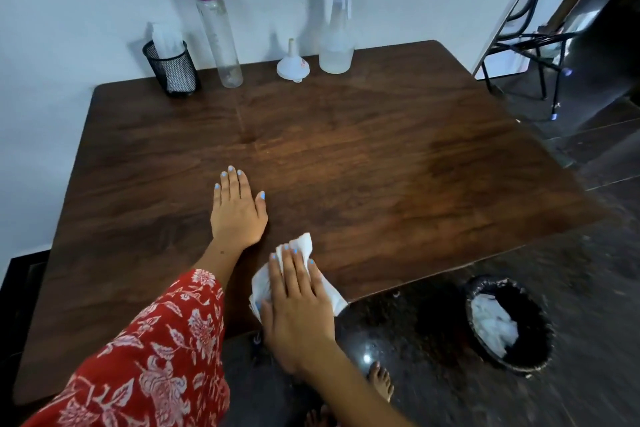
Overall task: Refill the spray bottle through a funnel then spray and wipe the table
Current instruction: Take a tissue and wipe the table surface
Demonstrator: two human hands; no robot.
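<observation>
Head: tissue (pixel 304 246) under right hand (pixel 298 308)

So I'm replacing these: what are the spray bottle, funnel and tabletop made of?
Spray bottle: frosted translucent plastic, probably; cloudy walls. Funnel: white matte plastic, it seems. Table: dark wood-grain, likely laminate; faint sheen, smooth rounded edge.

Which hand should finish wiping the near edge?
Right. The right hand already presses the white tissue flat on the table at its near edge; the left hand lies flat and empty beside it.
</observation>
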